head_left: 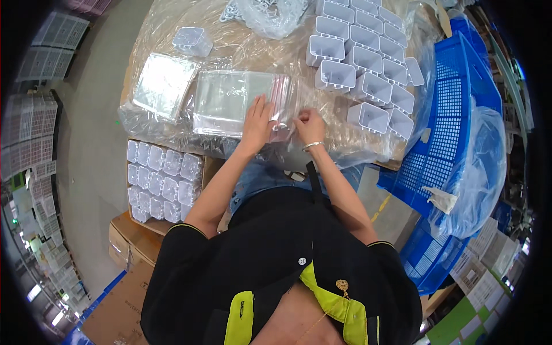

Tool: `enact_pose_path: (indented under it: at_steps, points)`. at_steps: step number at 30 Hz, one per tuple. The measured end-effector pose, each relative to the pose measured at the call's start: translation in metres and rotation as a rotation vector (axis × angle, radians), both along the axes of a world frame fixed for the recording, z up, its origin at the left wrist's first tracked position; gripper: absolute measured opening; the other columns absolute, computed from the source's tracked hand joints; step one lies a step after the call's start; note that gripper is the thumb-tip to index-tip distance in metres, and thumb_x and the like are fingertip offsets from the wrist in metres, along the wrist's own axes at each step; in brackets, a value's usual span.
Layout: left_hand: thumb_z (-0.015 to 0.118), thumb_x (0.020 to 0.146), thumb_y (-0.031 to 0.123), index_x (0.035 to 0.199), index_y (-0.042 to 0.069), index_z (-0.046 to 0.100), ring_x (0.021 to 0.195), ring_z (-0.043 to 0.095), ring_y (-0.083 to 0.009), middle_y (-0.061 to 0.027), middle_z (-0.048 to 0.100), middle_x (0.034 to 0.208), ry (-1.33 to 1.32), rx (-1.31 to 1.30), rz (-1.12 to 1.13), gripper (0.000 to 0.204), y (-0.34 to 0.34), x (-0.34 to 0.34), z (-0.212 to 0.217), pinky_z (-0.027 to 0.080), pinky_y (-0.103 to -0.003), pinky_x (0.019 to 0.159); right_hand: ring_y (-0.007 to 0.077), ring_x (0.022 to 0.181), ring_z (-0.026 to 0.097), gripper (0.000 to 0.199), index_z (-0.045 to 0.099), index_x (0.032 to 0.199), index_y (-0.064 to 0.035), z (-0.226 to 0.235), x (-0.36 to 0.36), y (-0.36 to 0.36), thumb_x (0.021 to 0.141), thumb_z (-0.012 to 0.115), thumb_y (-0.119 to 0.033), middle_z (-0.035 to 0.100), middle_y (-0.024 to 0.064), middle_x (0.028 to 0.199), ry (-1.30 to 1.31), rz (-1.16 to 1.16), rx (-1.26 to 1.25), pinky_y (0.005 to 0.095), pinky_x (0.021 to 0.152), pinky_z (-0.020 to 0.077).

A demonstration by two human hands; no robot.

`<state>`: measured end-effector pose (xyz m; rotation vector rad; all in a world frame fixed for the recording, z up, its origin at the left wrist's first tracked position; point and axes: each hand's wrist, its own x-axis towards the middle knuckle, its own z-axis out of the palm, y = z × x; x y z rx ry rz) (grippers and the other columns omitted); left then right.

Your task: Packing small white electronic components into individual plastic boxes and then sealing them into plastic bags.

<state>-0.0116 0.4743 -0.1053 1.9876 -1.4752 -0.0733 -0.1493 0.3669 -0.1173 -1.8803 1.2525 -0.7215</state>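
A stack of clear flat plastic bags point(221, 95) with reddish strips along the right side lies on the plastic-covered table in front of me. My left hand point(257, 123) rests on the right part of this stack, fingers stretched out and flat. Just beyond the bags' right edge, my right hand point(310, 125) is closed, thumb and fingertips pinched together. Whether a bag's edge is between them is too small to make out. Left of the stack sits another shiny pile of clear film point(165, 85). One pale translucent bin point(192, 41) stands behind that pile.
Several rows of open pale bins point(366, 57) fill the table's right side. A bundle of clear plastic point(270, 17) lies at the back. Below the table's left front, a carton holds many wrapped bins point(164, 178). Blue crates point(445, 115) stand at the right, with plastic film point(486, 167) over them.
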Motion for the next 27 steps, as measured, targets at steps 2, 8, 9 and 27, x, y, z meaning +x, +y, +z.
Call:
enact_pose_path:
  at_steps: [2, 8, 9, 27]
  points:
    - [0.067, 0.074, 0.01, 0.114, 0.002, 0.052, 0.114, 0.043, -0.0388, -0.0195, 0.048, 0.121, -0.018, 0.021, 0.013, 0.043, 0.001, 0.0, 0.0, 0.037, -0.044, 0.095, 0.0162, 0.055, 0.056, 0.022, 0.057, 0.091, -0.0012, -0.012, 0.001, 0.0, 0.076, 0.069, -0.011, 0.059, 0.0067, 0.067, -0.064, 0.154, 0.299, 0.0271, 0.053, 0.0467]
    - [0.066, 0.08, 0.013, 0.11, 0.0, 0.053, 0.095, 0.056, -0.0271, -0.0193, 0.053, 0.111, 0.398, 0.008, 0.125, 0.035, -0.013, -0.023, 0.01, 0.047, -0.036, 0.078, 0.0102, 0.062, 0.058, 0.01, 0.053, 0.09, -0.0022, -0.015, 0.011, 0.017, 0.089, 0.056, -0.011, 0.062, 0.0049, 0.077, -0.698, 0.121, 0.914, 0.0227, 0.054, 0.047]
    - [0.065, 0.083, 0.014, 0.11, -0.001, 0.053, 0.089, 0.059, -0.0227, -0.0188, 0.055, 0.108, 0.456, 0.058, 0.204, 0.033, -0.015, -0.026, 0.011, 0.049, -0.032, 0.073, 0.0096, 0.062, 0.058, 0.009, 0.053, 0.089, -0.0029, -0.01, 0.013, 0.02, 0.09, 0.055, -0.011, 0.062, 0.005, 0.078, -0.76, 0.101, 0.996, 0.0218, 0.053, 0.0471]
    - [0.056, 0.087, 0.007, 0.083, -0.003, 0.06, 0.063, 0.055, -0.0068, -0.0052, 0.064, 0.073, 0.818, -0.109, 0.497, 0.012, -0.013, -0.007, -0.011, 0.043, -0.022, 0.055, 0.0155, 0.068, 0.059, 0.015, 0.05, 0.088, -0.0004, -0.026, -0.001, 0.016, 0.078, 0.062, 0.003, 0.061, 0.0104, 0.082, -0.586, -0.113, 0.599, 0.027, 0.057, 0.0476]
